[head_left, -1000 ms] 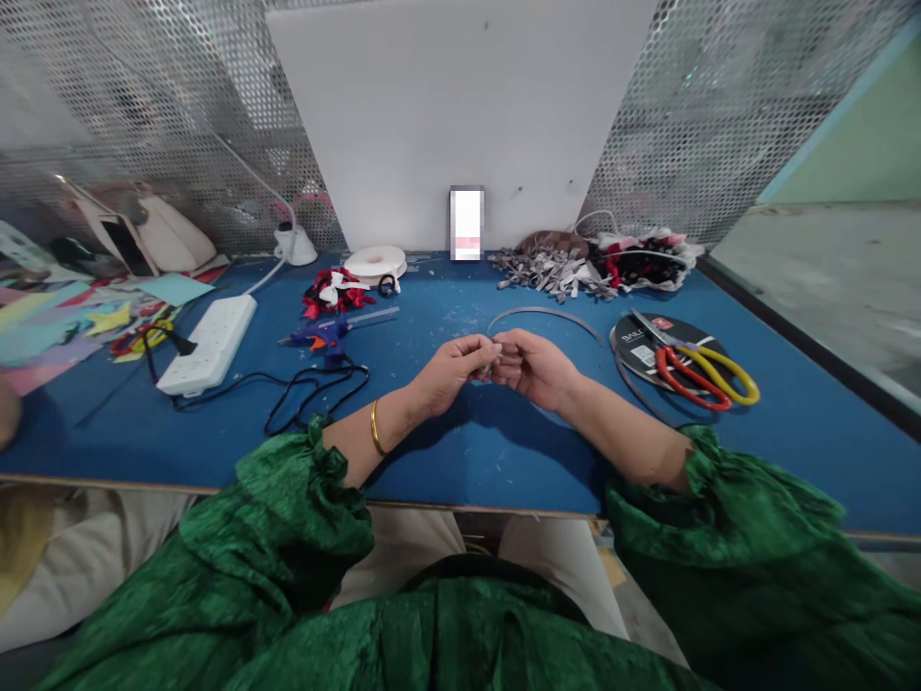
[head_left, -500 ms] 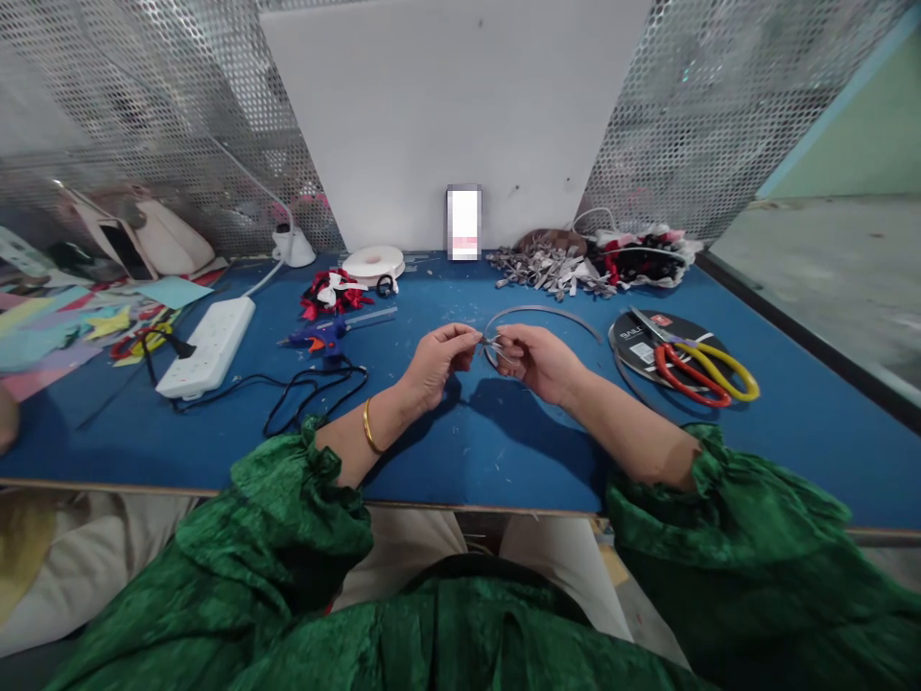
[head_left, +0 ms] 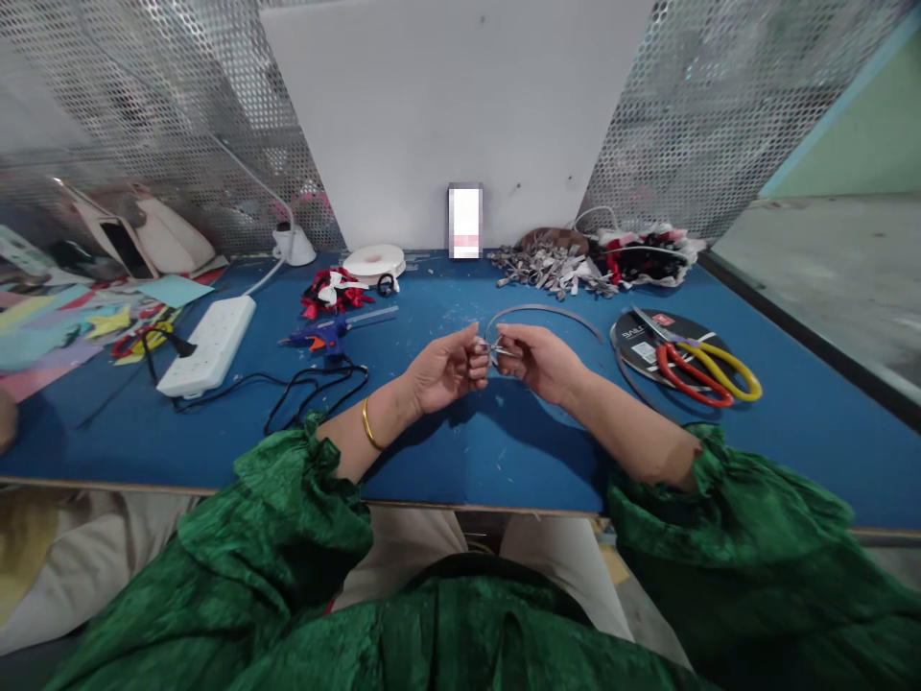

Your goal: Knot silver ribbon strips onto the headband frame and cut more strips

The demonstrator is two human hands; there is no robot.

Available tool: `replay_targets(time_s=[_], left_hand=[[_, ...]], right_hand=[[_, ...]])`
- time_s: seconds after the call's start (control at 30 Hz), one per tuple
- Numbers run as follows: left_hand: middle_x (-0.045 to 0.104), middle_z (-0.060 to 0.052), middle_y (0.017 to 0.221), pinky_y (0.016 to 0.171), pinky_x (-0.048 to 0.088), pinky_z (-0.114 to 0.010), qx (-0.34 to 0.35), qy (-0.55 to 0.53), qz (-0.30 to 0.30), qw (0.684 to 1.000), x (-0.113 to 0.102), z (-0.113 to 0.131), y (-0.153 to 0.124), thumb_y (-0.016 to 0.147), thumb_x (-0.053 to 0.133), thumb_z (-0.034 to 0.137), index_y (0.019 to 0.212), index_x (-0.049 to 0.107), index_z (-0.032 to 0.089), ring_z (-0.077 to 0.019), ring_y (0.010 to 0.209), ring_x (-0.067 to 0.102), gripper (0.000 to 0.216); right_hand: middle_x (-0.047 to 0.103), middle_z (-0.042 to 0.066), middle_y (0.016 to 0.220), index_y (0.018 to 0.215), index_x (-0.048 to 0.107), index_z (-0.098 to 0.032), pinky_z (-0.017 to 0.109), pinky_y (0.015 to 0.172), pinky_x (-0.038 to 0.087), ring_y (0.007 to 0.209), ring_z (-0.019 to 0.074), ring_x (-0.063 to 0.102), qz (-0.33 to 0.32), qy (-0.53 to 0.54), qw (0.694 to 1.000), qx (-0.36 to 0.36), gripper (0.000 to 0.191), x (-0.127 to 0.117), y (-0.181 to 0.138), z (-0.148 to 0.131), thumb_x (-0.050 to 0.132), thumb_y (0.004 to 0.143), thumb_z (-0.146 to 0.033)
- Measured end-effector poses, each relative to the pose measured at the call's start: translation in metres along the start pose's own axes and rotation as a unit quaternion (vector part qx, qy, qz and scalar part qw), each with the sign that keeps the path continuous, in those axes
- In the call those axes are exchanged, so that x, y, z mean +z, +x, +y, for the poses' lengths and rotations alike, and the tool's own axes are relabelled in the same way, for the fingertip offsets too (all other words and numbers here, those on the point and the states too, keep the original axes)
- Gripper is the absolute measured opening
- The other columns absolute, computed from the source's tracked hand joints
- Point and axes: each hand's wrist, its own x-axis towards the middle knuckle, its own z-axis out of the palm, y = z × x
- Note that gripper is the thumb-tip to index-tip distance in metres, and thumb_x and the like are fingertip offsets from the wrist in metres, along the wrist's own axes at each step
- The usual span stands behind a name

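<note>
The right hand (head_left: 536,363) pinches a narrow grey ribbon (head_left: 547,308) in closed fingers, its tail arcing beyond them. The left hand (head_left: 447,369) curls its fingers just beside, their hold unclear.

The left hand (head_left: 447,372) has turned, showing more of its curled fingers (head_left: 478,371).

Scissors (head_left: 709,372) on spool (head_left: 639,351), right of hands (head_left: 543,367)

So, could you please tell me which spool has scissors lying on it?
The black spool, right of the right hand, bears the scissors; the white spool doesn't.
</note>
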Motion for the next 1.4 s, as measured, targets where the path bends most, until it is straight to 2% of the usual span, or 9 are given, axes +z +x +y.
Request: replay_targets(time_s=[0.17, 0.4, 0.53, 0.63, 0.8, 0.9, 1.1, 1.27, 1.4], left_hand=[[0.040, 0.004, 0.055, 0.055, 0.042, -0.022, 0.007, 0.040, 0.013, 0.999, 0.000, -0.003, 0.004, 0.078, 0.070, 0.036, 0.063, 0.052, 0.015, -0.0074, 0.052, 0.042, 0.032], [0.047, 0.004, 0.059, 0.056, 0.040, -0.020, 0.060, 0.081, 0.075, 0.992, -0.003, -0.009, 0.007, 0.070, 0.077, 0.042, 0.075, 0.065, 0.011, -0.0057, 0.054, 0.045, 0.033], [0.049, 0.003, 0.062, 0.058, 0.043, -0.021, 0.070, 0.086, 0.039, 0.993, 0.000, -0.009, 0.004, 0.069, 0.078, 0.041, 0.079, 0.067, 0.011, -0.0069, 0.057, 0.048, 0.033], [0.047, 0.004, 0.060, 0.057, 0.043, -0.021, 0.091, 0.089, 0.012, 0.992, 0.002, -0.009, 0.003, 0.073, 0.076, 0.036, 0.073, 0.061, 0.013, -0.0065, 0.055, 0.046, 0.027], [0.053, 0.003, 0.068, 0.062, 0.048, -0.024, 0.089, 0.065, 0.006, 0.994, 0.005, -0.008, 0.001, 0.076, 0.072, 0.041, 0.079, 0.060, 0.014, -0.0069, 0.056, 0.050, 0.030], [0.059, 0.001, 0.074, 0.063, 0.049, -0.025, 0.094, 0.079, -0.002, 0.992, 0.006, -0.007, -0.001, 0.074, 0.076, 0.035, 0.083, 0.060, 0.014, -0.0070, 0.057, 0.054, 0.028], [0.056, 0.002, 0.074, 0.062, 0.047, -0.023, 0.082, 0.079, -0.024, 0.993, 0.006, -0.005, -0.001, 0.076, 0.073, 0.030, 0.081, 0.060, 0.013, -0.0055, 0.056, 0.053, 0.022], [0.057, 0.002, 0.073, 0.061, 0.047, -0.023, 0.078, 0.069, 0.013, 0.994, 0.004, -0.006, 0.000, 0.074, 0.074, 0.039, 0.081, 0.059, 0.014, -0.0058, 0.056, 0.052, 0.031], [0.055, 0.003, 0.067, 0.059, 0.046, -0.022, 0.093, 0.120, 0.042, 0.988, 0.003, -0.007, 0.000, 0.070, 0.078, 0.035, 0.075, 0.055, 0.015, -0.0060, 0.054, 0.052, 0.031]], right_hand=[[0.034, -0.006, 0.050, 0.054, 0.041, -0.020, 0.025, 0.048, 0.036, 0.046, 0.0083, 0.034, 0.000, -0.011, 1.000, -0.024, 0.042, 0.004, -0.003, 0.001, 0.077, 0.068, -0.035], [0.046, -0.005, 0.054, 0.058, 0.050, -0.018, 0.022, 0.050, 0.036, 0.049, 0.0073, 0.039, 0.008, -0.042, 0.997, -0.058, 0.036, 0.004, -0.003, 0.004, 0.081, 0.065, -0.036], [0.043, -0.006, 0.055, 0.056, 0.044, -0.019, 0.022, 0.049, 0.033, 0.050, 0.0075, 0.040, 0.017, -0.027, 0.996, -0.079, 0.042, 0.003, -0.003, 0.005, 0.081, 0.067, -0.037], [0.037, -0.007, 0.052, 0.056, 0.045, -0.019, 0.023, 0.048, 0.031, 0.047, 0.0069, 0.035, 0.009, -0.012, 0.997, -0.073, 0.044, 0.003, -0.003, 0.004, 0.082, 0.066, -0.038], [0.034, -0.008, 0.049, 0.058, 0.049, -0.019, 0.024, 0.048, 0.033, 0.047, 0.0076, 0.035, 0.013, 0.001, 0.999, -0.053, 0.041, 0.002, -0.003, 0.003, 0.084, 0.063, -0.041], [0.036, -0.007, 0.049, 0.056, 0.047, -0.019, 0.023, 0.047, 0.030, 0.047, 0.0077, 0.036, 0.017, -0.014, 0.998, -0.052, 0.044, 0.002, -0.004, 0.002, 0.083, 0.064, -0.043], [0.033, -0.007, 0.049, 0.055, 0.043, -0.019, 0.024, 0.046, 0.027, 0.046, 0.0075, 0.033, 0.017, -0.021, 0.998, -0.060, 0.045, 0.001, -0.003, 0.003, 0.080, 0.069, -0.043], [0.033, -0.007, 0.050, 0.055, 0.044, -0.019, 0.025, 0.049, 0.030, 0.047, 0.0080, 0.033, 0.020, -0.036, 0.996, -0.079, 0.045, -0.001, -0.002, 0.004, 0.080, 0.069, -0.042], [0.033, -0.007, 0.050, 0.054, 0.044, -0.019, 0.026, 0.050, 0.029, 0.047, 0.0083, 0.034, 0.014, -0.061, 0.994, -0.091, 0.045, -0.001, -0.002, 0.005, 0.079, 0.070, -0.042]])
